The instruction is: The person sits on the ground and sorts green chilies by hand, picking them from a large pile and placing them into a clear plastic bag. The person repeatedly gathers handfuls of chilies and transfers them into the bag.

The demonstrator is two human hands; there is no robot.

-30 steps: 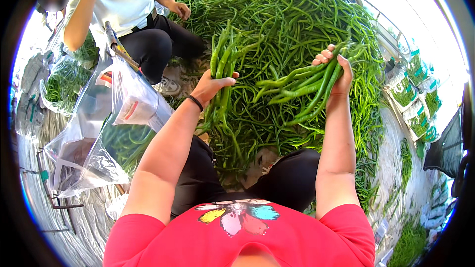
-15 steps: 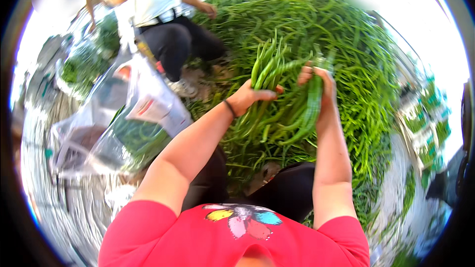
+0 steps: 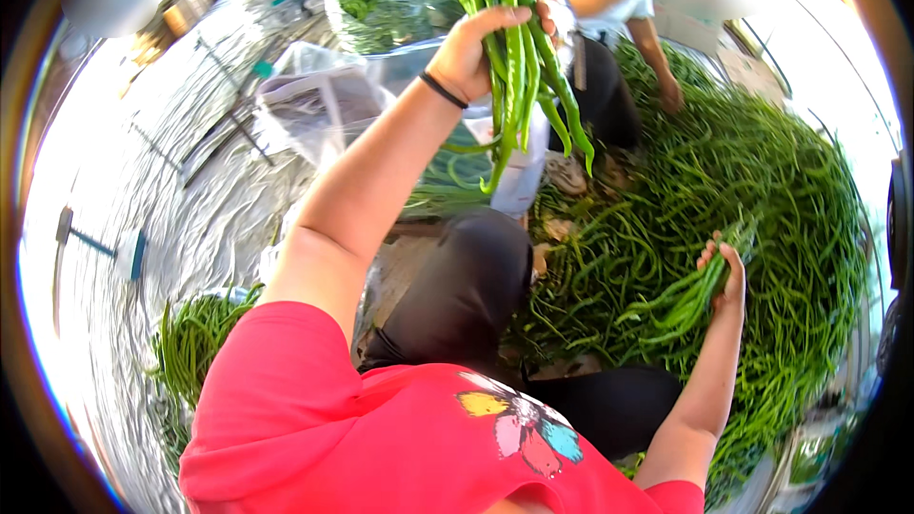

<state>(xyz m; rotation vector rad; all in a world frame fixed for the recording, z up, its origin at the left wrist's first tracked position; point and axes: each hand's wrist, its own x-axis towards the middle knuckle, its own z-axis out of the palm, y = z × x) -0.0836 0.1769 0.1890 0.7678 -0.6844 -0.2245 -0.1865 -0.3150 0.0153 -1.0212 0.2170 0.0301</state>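
Note:
Long green chili peppers (image 3: 514,71) hang in a loose bunch from my left hand (image 3: 466,55), which is raised and closed round them near the top of the view. Behind that bunch stands a clear plastic bag (image 3: 455,186) with green peppers inside, partly hidden by my forearm and the held peppers. Low over the big pile of green peppers (image 3: 790,190) at right, my right hand (image 3: 732,276) is wrapped round a second bunch of peppers (image 3: 678,306), their ends pointing left.
A person (image 3: 595,0) in a pale top crouches beyond the bag, one hand at the pile's far edge. More peppers fill a clear bag (image 3: 367,8) farther back. At my left lies another heap of green peppers (image 3: 195,338) on wrinkled pale sheeting (image 3: 228,219).
My hands have moved apart. The left rose up and leftward over the bag with its peppers, while the right stays over the pile. The whole view has swung to the left.

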